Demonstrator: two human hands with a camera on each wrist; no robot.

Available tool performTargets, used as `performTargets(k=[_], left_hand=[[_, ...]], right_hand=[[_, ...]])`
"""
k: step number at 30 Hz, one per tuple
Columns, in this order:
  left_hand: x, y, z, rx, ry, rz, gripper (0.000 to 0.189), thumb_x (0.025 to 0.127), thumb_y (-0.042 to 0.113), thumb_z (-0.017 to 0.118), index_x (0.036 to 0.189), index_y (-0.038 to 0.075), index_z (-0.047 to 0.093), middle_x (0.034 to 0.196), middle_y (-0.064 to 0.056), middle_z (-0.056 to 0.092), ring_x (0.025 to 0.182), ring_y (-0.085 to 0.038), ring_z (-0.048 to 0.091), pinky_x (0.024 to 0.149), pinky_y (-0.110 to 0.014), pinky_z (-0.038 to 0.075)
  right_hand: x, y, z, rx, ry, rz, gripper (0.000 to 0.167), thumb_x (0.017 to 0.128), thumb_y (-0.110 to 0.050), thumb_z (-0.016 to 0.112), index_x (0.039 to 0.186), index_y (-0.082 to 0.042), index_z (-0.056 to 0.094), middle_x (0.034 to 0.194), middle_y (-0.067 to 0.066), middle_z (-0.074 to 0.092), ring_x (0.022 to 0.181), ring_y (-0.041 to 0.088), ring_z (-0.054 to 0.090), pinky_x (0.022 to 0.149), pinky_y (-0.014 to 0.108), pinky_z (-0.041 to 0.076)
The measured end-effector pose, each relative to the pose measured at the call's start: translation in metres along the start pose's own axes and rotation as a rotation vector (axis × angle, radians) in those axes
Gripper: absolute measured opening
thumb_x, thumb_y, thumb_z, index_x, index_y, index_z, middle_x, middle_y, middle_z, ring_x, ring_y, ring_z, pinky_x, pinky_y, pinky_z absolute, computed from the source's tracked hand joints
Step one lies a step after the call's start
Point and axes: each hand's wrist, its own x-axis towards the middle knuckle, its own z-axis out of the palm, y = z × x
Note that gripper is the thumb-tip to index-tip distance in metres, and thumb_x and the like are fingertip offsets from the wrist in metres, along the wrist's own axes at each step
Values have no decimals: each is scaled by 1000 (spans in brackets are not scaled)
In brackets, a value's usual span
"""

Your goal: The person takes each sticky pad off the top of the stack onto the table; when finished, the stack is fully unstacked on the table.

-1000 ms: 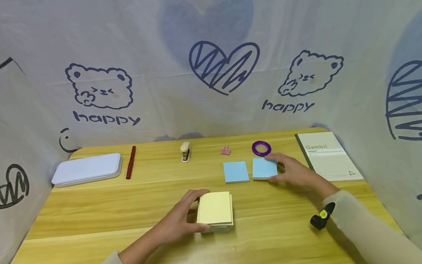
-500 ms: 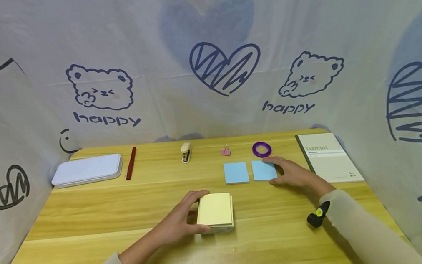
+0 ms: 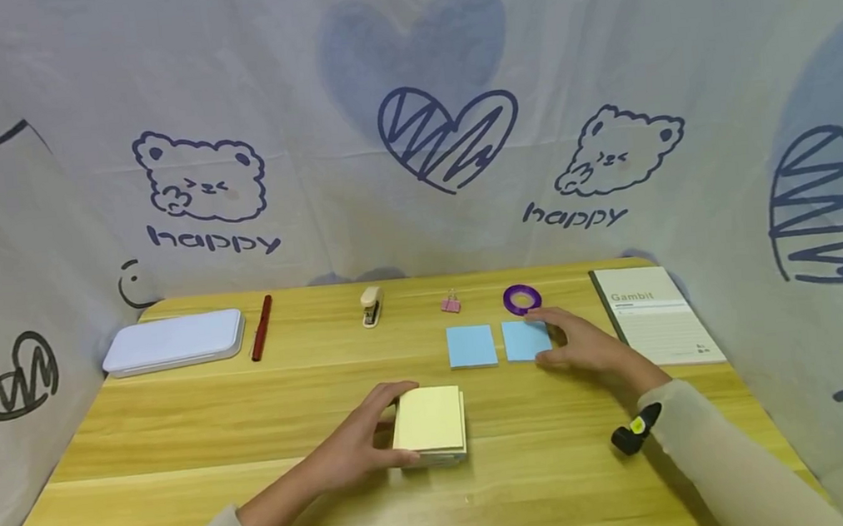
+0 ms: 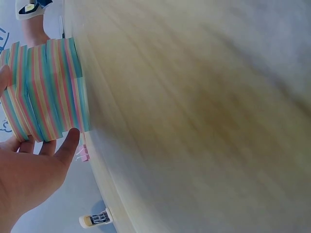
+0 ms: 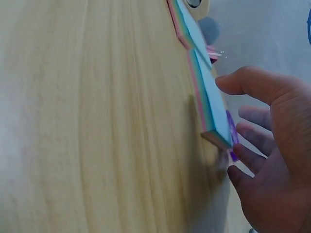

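Observation:
My left hand grips a tall stack of sticky note pads from its left side, fingers at the far edge and thumb at the near edge. Yellow tops the stack; striped, slightly uneven sides show in the left wrist view. Two blue-topped sticky note pads lie side by side farther back, one at left and one at right. Around the right pad's outer side, my right hand spreads its thumb and fingers. The right wrist view shows the fingers loose, the thumb tip close to the pad's edge.
Along the back stand a white case, a red pen, a small stapler, a pink binder clip and a purple tape roll. A notebook lies at right. Printed cloth walls the table.
The right blue pad has come down flat beside the left one, and my right hand has loosened slightly around it. My left hand stays on the stack.

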Motion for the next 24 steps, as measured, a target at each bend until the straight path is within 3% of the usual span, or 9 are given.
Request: performTargets(k=[7, 14, 21, 24], left_hand=[[0, 0, 1, 3, 10, -29, 89, 87, 27, 85, 159, 22, 32, 156, -9, 38, 142, -39, 42, 111, -57, 44], [-1, 1, 2, -39, 11, -38, 92, 90, 25, 83, 161, 15, 26, 159, -20, 33, 141, -51, 40, 108, -59, 46], [-1, 0, 3, -52, 16, -42, 92, 89, 26, 84, 161, 16, 28, 161, -18, 30, 144, -49, 36, 110, -60, 44], [0, -1, 4, -81, 10, -51, 95, 86, 26, 86, 161, 16, 27, 162, -17, 28, 142, -49, 39, 109, -57, 45]], right_hand=[[-8, -29, 2, 23, 0, -46, 74, 94, -24, 76, 157, -6, 40, 162, 22, 34, 150, 47, 27, 120, 67, 22], [-16, -71, 14, 110, -53, -134, 72, 97, -21, 74, 158, -8, 39, 163, 16, 35, 151, 41, 31, 121, 61, 27], [-23, -112, 28, 141, -110, -214, 71, 99, -34, 71, 159, -14, 40, 165, 11, 35, 154, 40, 22, 119, 62, 30], [-24, -127, 34, 135, -127, -213, 69, 99, -35, 70, 159, -18, 40, 163, 6, 38, 153, 37, 28, 119, 59, 33]])
